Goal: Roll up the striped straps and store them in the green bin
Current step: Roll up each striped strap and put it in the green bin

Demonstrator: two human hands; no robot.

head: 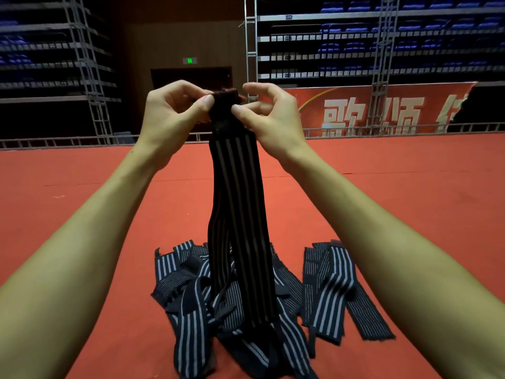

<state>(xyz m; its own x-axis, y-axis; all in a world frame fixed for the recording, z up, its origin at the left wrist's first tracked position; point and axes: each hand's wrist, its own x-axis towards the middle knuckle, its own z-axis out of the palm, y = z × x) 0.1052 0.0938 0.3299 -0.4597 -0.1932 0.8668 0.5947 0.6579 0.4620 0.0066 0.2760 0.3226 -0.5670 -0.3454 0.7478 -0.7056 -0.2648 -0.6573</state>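
Observation:
A dark strap with pale stripes (237, 203) hangs straight down from its top end, which both hands hold up in front of me. My left hand (175, 110) pinches the top left corner between thumb and fingers. My right hand (270, 113) pinches the top right corner, thumb pressed on the fabric. The strap's lower end drops into a loose pile of striped straps (191, 296) on the red floor. More striped straps (333, 291) lie to the right of the pile. No green bin is in view.
Red carpeted floor (410, 214) spreads all around. A low metal rail (68, 140) and a red banner with white characters (369, 113) run along the far edge. Behind them stand folded blue seating tiers and metal trusses.

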